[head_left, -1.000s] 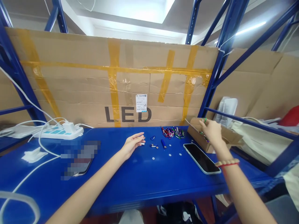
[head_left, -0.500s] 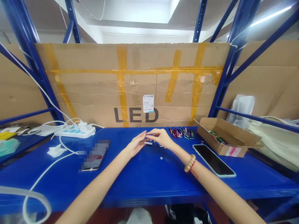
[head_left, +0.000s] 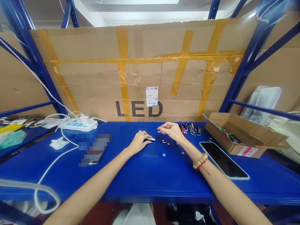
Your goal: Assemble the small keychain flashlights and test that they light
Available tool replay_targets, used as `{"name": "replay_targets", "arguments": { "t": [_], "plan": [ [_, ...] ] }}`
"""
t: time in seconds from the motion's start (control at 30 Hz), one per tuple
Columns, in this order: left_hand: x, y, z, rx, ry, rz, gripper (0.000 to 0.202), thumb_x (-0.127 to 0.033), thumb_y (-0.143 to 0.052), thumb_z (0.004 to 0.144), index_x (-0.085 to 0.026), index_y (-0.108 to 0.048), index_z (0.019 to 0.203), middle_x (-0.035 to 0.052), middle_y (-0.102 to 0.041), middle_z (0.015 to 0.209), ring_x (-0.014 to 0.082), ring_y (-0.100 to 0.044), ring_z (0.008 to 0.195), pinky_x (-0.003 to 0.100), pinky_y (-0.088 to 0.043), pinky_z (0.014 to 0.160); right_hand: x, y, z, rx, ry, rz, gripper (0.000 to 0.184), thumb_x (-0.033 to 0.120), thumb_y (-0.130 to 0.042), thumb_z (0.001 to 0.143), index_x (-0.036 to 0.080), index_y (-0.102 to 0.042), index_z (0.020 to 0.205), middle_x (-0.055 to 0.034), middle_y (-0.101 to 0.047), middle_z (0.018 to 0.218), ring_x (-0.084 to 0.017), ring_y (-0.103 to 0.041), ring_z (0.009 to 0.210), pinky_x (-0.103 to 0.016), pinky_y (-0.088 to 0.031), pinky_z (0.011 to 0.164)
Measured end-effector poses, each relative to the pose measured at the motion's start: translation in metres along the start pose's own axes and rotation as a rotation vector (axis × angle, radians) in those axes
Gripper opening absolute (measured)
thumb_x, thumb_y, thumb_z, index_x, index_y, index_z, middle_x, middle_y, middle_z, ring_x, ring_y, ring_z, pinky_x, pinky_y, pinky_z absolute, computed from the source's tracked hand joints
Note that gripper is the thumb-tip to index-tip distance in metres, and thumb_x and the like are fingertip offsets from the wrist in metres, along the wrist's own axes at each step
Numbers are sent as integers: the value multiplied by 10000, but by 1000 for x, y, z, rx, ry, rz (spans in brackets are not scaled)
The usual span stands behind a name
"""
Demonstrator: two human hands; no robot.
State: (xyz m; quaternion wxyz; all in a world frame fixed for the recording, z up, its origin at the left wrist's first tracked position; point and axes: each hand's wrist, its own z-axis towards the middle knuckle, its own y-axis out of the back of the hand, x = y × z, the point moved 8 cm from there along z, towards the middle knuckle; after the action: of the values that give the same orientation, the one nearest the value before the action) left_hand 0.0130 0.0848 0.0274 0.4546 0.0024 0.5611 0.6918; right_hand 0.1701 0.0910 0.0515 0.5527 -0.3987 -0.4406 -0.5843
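Note:
My left hand (head_left: 138,142) lies curled on the blue shelf top (head_left: 150,178), its fingertips closed on a small silver tube (head_left: 151,139) that rests on the surface. Just to the right, my right hand (head_left: 170,129) hovers slightly above the shelf with thumb and fingers pinched together; what is in the pinch is too small to make out. A small dark keyring part (head_left: 164,141) lies between the hands. Two tiny round discs (head_left: 164,154) sit in front of them.
A pile of coloured mini torches (head_left: 190,128) lies behind my right hand. An open cardboard box (head_left: 245,139) and a dark phone (head_left: 222,160) are to the right. Another phone (head_left: 93,151), a white power strip (head_left: 78,125) and cables are to the left. A taped cardboard sheet (head_left: 140,72) forms the back wall.
My right hand came back from the cardboard box to meet the left hand at the centre. Both hands then sank towards the shelf; the left now presses the silver tube down.

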Motion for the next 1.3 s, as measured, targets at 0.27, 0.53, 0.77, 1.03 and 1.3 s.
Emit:
{"name": "replay_targets", "arguments": {
  "t": [0.27,0.53,0.77,1.03,1.3],
  "plan": [
    [-8,8,0,-88,39,-314,133,-255,-552,790,-197,-641,869,49,-664,903,173,-574,780,271,-408,726,3,-7,0,116,87,-1,438,440,-675,656,100,-656,932,-135,-698,948,-169,-683,744,-278,-548,672],
    [-2,6,-1,-156,119,-505,142,-284,-484,820,-187,-462,922,49,-663,849,151,-615,737,257,-452,642,-7,-7,-2,236,101,-538,268,327,-718,638,108,-710,793,-79,-705,727,-142,-627,556,-229,-482,539],
    [-17,21,-4,-282,19,-431,193,-266,-536,787,-181,-497,955,59,-675,856,158,-644,815,265,-488,712,-8,-29,-16,528,215,-705,202,330,-635,744,179,-742,825,-49,-706,787,-151,-619,709,-227,-448,633],
    [-21,21,-7,-277,49,-480,168,-230,-560,744,-163,-540,897,69,-677,873,164,-649,833,259,-499,710,-8,-28,-22,641,146,-783,235,310,-744,610,154,-757,784,-47,-695,698,-134,-579,585,-222,-408,529],
    [-28,17,-8,-237,16,-474,82,-192,-553,731,-162,-548,806,48,-662,846,157,-636,840,248,-493,714,-8,-29,-21,571,126,-651,136,231,-696,634,140,-730,730,-45,-694,638,-147,-640,586,-223,-497,581]
  ]
}}
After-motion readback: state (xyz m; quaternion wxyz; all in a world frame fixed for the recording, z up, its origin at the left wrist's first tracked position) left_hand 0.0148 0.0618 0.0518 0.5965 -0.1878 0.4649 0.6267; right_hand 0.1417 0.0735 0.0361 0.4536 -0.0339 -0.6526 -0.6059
